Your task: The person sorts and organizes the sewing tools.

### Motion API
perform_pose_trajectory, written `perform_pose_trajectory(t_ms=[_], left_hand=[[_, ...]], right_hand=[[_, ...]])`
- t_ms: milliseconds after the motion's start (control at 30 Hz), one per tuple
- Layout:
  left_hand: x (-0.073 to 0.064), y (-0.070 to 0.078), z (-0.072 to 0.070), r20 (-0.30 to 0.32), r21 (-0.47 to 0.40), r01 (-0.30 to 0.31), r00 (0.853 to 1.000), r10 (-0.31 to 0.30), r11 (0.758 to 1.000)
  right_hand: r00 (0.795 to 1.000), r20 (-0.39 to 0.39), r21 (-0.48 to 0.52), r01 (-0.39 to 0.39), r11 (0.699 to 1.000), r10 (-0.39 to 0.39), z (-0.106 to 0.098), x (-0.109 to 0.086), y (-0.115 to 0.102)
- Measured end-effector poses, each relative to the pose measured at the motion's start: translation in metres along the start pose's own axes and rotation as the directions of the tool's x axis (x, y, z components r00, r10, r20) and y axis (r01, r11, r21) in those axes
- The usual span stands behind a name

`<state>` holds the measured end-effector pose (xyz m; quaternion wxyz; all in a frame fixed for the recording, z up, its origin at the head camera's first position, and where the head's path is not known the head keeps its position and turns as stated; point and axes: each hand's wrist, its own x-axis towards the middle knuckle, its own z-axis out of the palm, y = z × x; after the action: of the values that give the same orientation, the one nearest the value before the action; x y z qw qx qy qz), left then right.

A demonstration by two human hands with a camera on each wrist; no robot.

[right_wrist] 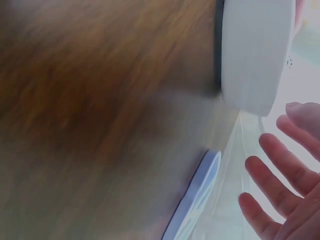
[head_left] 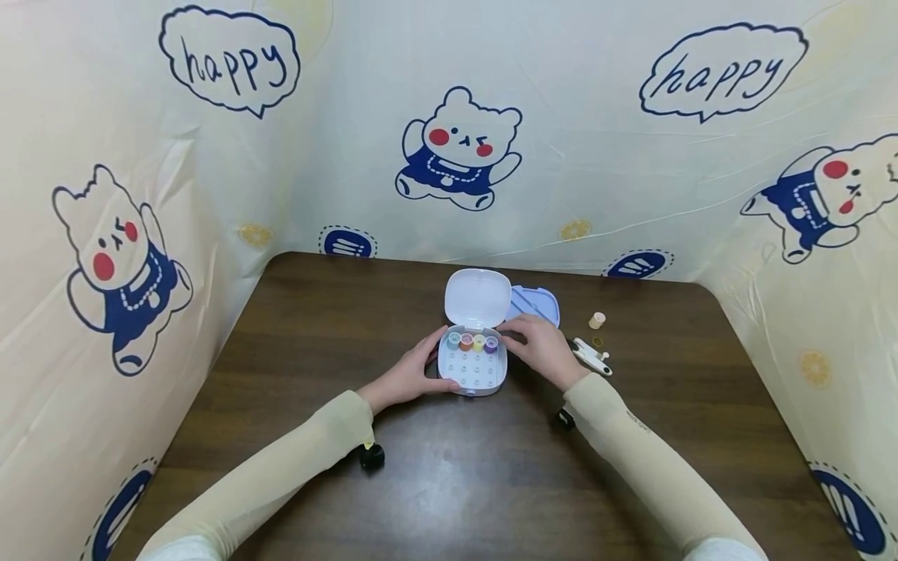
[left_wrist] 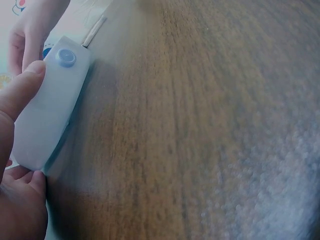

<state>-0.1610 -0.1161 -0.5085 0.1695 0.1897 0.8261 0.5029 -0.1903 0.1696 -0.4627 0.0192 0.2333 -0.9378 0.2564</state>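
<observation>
Four spools [head_left: 466,342] stand in the row of the open box [left_wrist: 52,105] nearest its raised lid [head_left: 479,298], with bare pegs [head_left: 478,370] in front of them. The box sits upright on the surface [head_left: 449,475], between both hands. The left hand [head_left: 407,376] grips its left side, thumb against the front wall near the latch [left_wrist: 66,57]. The right hand [head_left: 543,348] is by the far right corner, its fingers loosely spread; the right wrist view shows nothing in its grasp, though the thumb and forefinger run partly out of frame there. The step in hand seems to be settling the first row of spools, with the left hand steadying the box. A pale spool [head_left: 597,320] lies to the right, near the snips [head_left: 592,356], well apart from the box; a blue tray [head_left: 547,302] is behind. The next move probably calls for the right hand to pinch a spool squarely and line its hole up with a peg, while the left hand keeps the box from sliding.
</observation>
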Motion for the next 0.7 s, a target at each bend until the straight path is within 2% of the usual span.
perform_pose_trajectory(t_ms=[467, 700], left_hand=[[0.000, 0.002, -0.001, 0.001, 0.031, 0.013, 1.000, -0.013, 0.999], [0.001, 0.003, -0.002, 0.001, 0.067, 0.034, 0.999, -0.034, 0.997]], right_hand=[[0.989, -0.144, 0.033, 0.040, 0.999, -0.035, -0.025, -0.031, 0.029], [0.984, -0.175, 0.049, 0.017, 0.999, -0.008, -0.038, -0.046, 0.048]])
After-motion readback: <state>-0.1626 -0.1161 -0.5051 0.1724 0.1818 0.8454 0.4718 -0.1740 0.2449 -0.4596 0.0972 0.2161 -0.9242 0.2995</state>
